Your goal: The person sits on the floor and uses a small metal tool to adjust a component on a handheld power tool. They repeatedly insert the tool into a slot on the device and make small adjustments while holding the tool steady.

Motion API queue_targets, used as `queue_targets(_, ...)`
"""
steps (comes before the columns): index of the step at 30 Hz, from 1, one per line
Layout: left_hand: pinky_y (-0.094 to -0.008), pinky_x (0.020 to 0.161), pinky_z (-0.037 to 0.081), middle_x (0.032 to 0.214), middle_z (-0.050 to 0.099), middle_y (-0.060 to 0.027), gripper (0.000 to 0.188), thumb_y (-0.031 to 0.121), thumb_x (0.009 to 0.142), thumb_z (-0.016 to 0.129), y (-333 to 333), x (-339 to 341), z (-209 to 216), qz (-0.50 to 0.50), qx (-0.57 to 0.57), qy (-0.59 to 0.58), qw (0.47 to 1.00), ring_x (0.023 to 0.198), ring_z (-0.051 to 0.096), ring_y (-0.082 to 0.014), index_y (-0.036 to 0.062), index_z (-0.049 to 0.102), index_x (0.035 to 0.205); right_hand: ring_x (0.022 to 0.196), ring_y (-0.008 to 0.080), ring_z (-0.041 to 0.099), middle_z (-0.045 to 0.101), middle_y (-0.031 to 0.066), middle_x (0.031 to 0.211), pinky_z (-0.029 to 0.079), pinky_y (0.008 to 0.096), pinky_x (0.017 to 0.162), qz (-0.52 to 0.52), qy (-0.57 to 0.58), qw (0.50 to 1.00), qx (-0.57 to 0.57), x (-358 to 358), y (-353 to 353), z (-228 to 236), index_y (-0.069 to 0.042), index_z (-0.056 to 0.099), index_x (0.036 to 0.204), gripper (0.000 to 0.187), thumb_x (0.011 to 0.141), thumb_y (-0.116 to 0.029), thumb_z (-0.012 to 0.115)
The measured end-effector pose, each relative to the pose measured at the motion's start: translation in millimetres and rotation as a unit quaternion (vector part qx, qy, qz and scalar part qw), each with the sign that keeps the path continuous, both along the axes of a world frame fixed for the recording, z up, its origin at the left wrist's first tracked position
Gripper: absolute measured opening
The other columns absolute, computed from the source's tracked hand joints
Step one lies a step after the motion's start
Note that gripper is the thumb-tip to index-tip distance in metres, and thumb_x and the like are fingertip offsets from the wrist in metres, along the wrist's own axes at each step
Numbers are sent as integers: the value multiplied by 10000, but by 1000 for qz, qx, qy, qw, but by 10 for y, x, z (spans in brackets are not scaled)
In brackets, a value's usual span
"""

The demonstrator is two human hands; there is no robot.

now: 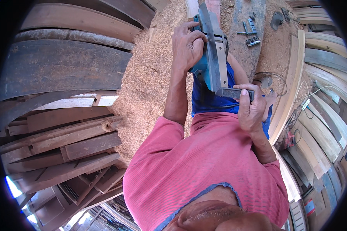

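An electric hand planer (214, 57), teal-bodied, lies across my lap with its long grey metal sole turned up. My left hand (188, 44) is closed at its left side, fingertips curled on the edge beside the dark crosswise slot near the middle. At the planer's near end, my right hand (251, 106) grips a dark rectangular bar (235, 93) between thumb and fingers. The bar's left end meets the end of the sole; whether it is a separate piece I cannot tell. Most of the teal body is hidden beneath the sole.
A worn plank (246, 57) at the far right bears a T-shaped tool (244, 29) and small metal parts (253, 41). Wood shavings (146, 84) cover the floor. Stacked dark boards (65, 65) stand left; pale boards (320, 131) and a cable (285, 82) lie right.
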State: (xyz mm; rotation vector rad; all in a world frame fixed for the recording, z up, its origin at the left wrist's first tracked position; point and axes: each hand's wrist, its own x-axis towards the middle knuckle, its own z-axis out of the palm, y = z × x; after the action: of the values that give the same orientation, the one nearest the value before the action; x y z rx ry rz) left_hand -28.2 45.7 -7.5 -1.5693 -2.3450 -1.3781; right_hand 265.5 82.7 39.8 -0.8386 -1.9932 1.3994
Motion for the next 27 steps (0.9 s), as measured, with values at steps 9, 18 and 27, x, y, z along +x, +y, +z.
queue_targets(9,-550,1121,459,1330,697,-236,325,201,877,583,13,99,64,65,-29,29,997,1278,604,-432,142,872,1011,648,101,585,670,50,792,481,299,616,-28,35,999,16,-51,22,-39,-2,705,1160,148,1119,-63,577)
queue_targets(18,-537,1139,447,1360,684,-262,359,224,892,545,19,64,56,7,13,-42,999,1317,583,-426,82,854,1009,668,100,593,667,52,817,491,299,631,-22,49,999,0,-47,-7,-35,4,694,1171,153,1125,-68,568)
queue_targets(27,-538,1156,443,1402,686,-272,385,251,900,538,-23,5,111,-23,-38,-10,999,1354,574,-414,68,859,1005,699,105,624,709,66,870,527,294,667,-16,35,999,-9,-47,-18,-29,10,686,1180,156,1132,-73,563)
